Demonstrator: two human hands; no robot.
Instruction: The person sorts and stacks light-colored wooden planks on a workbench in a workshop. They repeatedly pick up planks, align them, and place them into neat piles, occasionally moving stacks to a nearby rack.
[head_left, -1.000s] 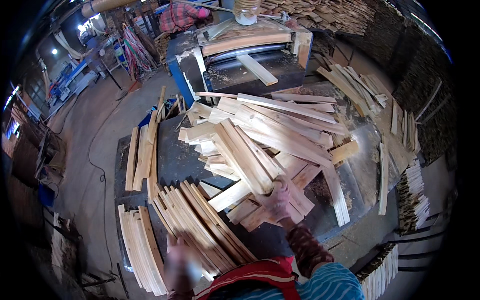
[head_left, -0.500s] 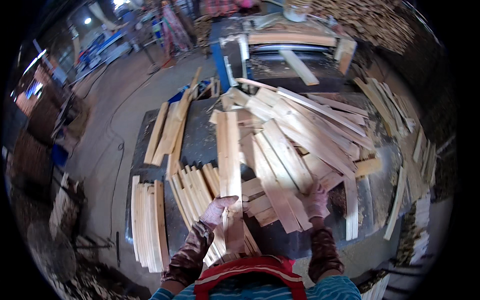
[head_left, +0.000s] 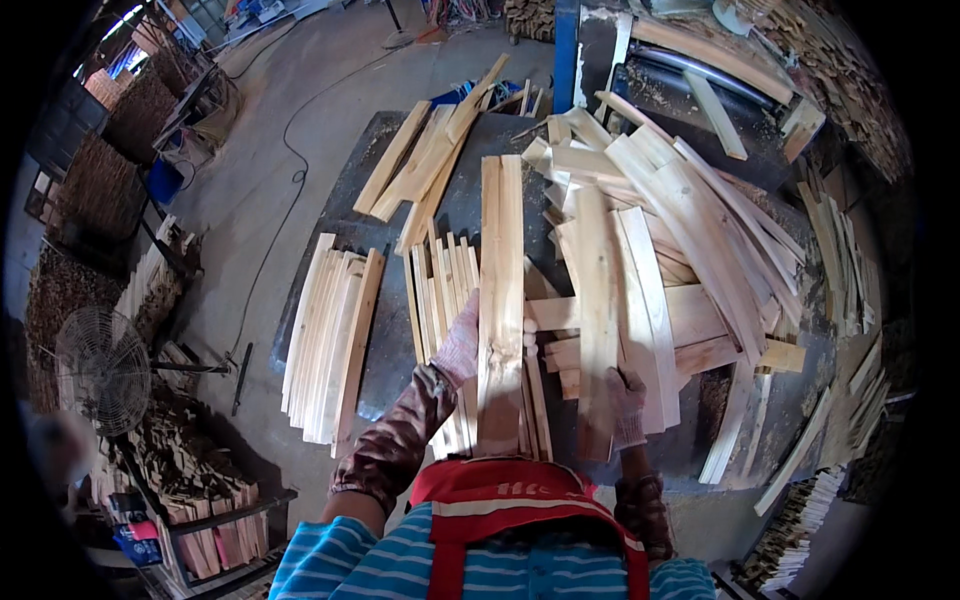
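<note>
My left hand (head_left: pixel 460 342), in a pale knit glove, is wrapped round a long wooden board (head_left: pixel 501 240) that stands out lengthwise in front of me. Its fingertips show past the board's right edge, and a rough, knotty patch marks the wood there. My right hand (head_left: pixel 628 408), gloved too, grips the right edge of a second board (head_left: pixel 597 310); its fingers are partly hidden. Beneath and beside that board lie several more boards (head_left: pixel 720 240) in a loose, fanned heap. Thin wooden strips (head_left: pixel 440 290) lie next to my left hand.
A neat row of strips (head_left: pixel 325 340) lies at the left of the dark table (head_left: pixel 385 150). More boards (head_left: pixel 420 165) lie at its far left. Beyond the heap stands a machine with a roller (head_left: pixel 700 75). A caged fan (head_left: pixel 103 370) stands at left, near stacked wood (head_left: pixel 200 480).
My view has swung to the right, so the scene sits lower and further left-turned. My right hand has drawn a board nearer, beside the one in my left hand, which stays gripped.
</note>
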